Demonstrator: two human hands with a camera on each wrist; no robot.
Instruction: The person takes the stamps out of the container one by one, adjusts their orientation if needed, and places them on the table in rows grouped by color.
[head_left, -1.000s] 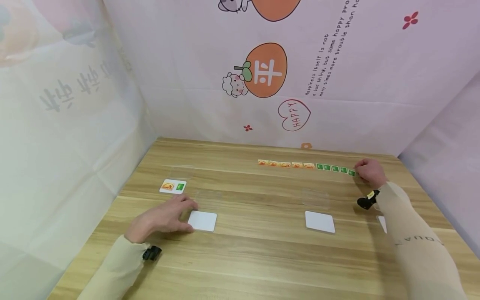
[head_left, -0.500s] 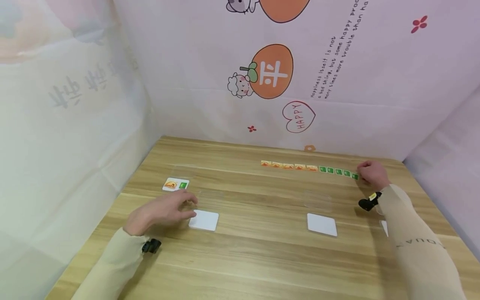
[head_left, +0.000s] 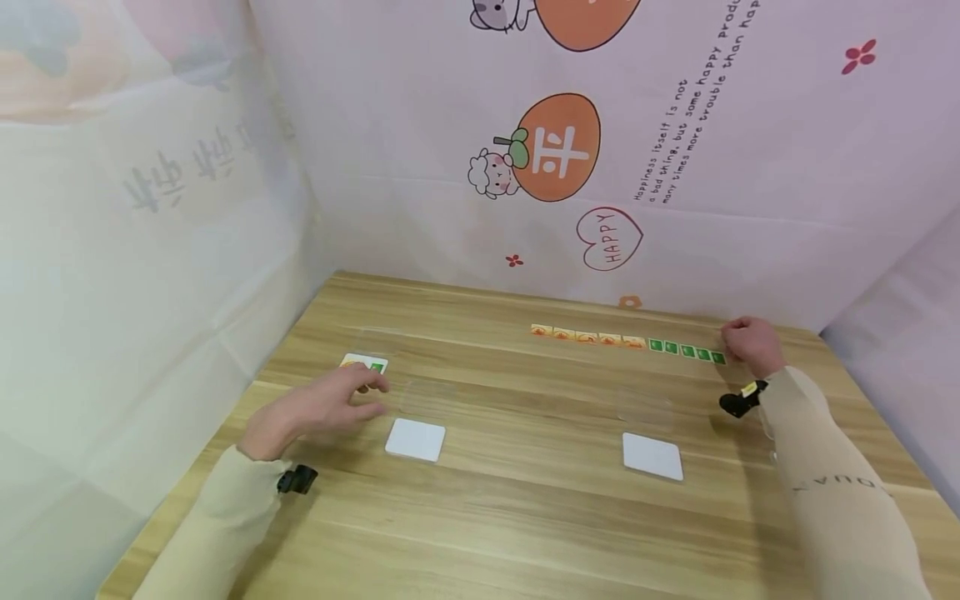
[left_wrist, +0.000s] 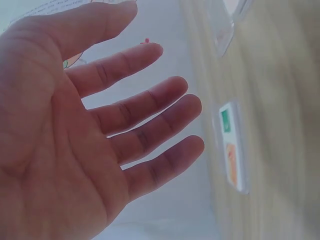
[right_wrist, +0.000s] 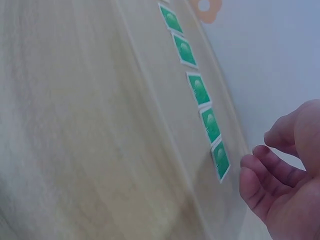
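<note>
My left hand [head_left: 318, 408] hovers over the table at the left, fingers spread and fairly straight, holding nothing. Part of it hides a white card [left_wrist: 235, 145] that bears an orange picture and a green picture. Just right of this hand lies a blank white card [head_left: 415, 440]. At the back right, my right hand [head_left: 756, 343] is beside the last small green piece [right_wrist: 220, 161] of a row. Its fingers are loosely bent, thumb apart, with nothing visible between them. Several orange pieces [head_left: 562, 334] continue the row leftward.
Another white card [head_left: 652, 456] lies right of the table's middle. Clear plastic sheets [head_left: 427, 398] lie behind the cards, faint against the wood. A printed cloth [head_left: 450, 225] stands along the table's back edge, with more cloth at both sides.
My left hand has lifted from the blank card and moved left and back, over the pictured card. The right hand stays by the row's end, where the last green piece now lines up better.
</note>
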